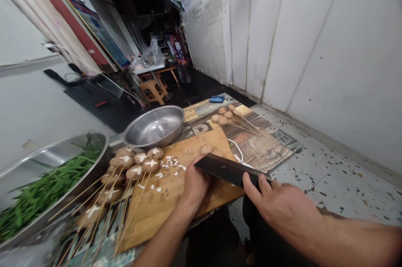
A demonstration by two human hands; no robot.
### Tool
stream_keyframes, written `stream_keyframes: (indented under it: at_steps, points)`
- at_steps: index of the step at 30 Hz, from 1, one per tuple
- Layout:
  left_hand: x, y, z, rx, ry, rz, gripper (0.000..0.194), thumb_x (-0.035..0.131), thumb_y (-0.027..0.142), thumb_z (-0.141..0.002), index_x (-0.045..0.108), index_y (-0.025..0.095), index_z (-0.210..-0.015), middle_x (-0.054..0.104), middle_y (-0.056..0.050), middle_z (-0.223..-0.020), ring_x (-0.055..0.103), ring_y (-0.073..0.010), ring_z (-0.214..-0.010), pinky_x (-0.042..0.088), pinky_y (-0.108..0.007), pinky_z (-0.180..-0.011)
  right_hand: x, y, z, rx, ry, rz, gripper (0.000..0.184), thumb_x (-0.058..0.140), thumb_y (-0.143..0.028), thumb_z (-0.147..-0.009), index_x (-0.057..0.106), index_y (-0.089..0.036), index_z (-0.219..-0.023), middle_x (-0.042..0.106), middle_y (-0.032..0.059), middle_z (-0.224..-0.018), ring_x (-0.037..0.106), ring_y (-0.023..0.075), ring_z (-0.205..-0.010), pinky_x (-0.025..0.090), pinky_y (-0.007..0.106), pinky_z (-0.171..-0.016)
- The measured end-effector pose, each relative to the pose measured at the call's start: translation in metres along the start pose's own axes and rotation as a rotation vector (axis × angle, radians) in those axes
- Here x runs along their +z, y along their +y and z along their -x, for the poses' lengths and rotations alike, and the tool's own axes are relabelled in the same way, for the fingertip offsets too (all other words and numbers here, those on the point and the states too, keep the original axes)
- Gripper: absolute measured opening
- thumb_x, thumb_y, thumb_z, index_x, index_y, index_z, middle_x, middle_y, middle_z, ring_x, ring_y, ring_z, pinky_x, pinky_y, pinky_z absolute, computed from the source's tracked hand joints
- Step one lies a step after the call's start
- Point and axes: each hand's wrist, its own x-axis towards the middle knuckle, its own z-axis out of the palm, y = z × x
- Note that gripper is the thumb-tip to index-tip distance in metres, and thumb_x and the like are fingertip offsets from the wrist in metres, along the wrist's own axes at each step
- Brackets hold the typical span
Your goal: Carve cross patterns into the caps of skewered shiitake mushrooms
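Mushroom (206,149), round, tan, shows past the dark rectangular cleaver (228,170) my right grip (282,202) clasps; I cannot judge my left grip (196,180).

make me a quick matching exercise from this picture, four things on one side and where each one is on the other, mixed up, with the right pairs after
Things
1. knife
2. greens
3. mushrooms with white crosses
4. blue object

Places
A. bunched at the left side of the cutting board
B. near the far end of the table
C. gripped in the right hand
D. inside the large metal basin

Right pairs: 1-C, 2-D, 3-A, 4-B
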Motion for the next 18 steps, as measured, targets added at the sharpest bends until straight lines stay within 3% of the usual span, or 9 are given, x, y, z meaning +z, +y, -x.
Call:
stream_keyframes:
  at_steps: [7, 12, 15, 18]
  points:
    - [0.000, -0.006, 0.001, 0.027, -0.022, -0.023, 0.028, 0.052, 0.007, -0.067, 0.072, 0.017, -0.083, 0.076, -0.003, -0.087, 0.068, -0.0202, -0.079, 0.053, -0.029, -0.076, -0.003, -0.001, 0.003, -0.012, -0.030, 0.021, 0.067, 0.059, -0.003, -0.069, 0.061, -0.017, -0.135, 0.077, 0.0202, -0.094, 0.065, 0.0229, -0.047, 0.037, 0.026, -0.034]
    - [-0.001, -0.006, 0.001, -0.021, -0.036, -0.100, 0.019, 0.053, 0.009, -0.071, 0.070, 0.017, -0.076, 0.073, -0.002, -0.077, 0.064, -0.0185, -0.069, 0.049, -0.026, -0.065, -0.011, 0.001, -0.002, 0.007, -0.061, -0.009, 0.066, 0.057, -0.001, -0.072, 0.059, -0.016, -0.136, 0.075, 0.0129, -0.077, 0.063, 0.0216, -0.044, 0.026, 0.027, -0.034]
    - [-0.001, -0.005, 0.000, -0.043, -0.073, -0.181, 0.009, 0.059, 0.016, -0.076, 0.067, 0.017, -0.072, 0.070, -0.001, -0.073, 0.062, -0.0175, -0.067, 0.045, -0.025, -0.063, -0.020, 0.015, -0.002, -0.016, -0.133, -0.114, 0.077, 0.055, 0.004, -0.065, 0.053, -0.009, -0.140, 0.073, 0.0093, -0.075, 0.066, 0.0220, -0.047, 0.026, 0.030, -0.036]
    - [0.001, -0.004, 0.000, 0.028, -0.084, -0.261, 0.018, 0.063, 0.031, -0.084, 0.065, 0.018, -0.072, 0.065, -0.001, -0.072, 0.058, -0.0165, -0.068, 0.043, -0.026, -0.066, -0.021, 0.041, 0.004, 0.062, -0.210, -0.367, 0.077, 0.054, 0.001, -0.067, 0.048, -0.008, -0.143, 0.073, 0.0062, -0.070, 0.065, 0.0227, -0.049, 0.030, 0.031, -0.040]
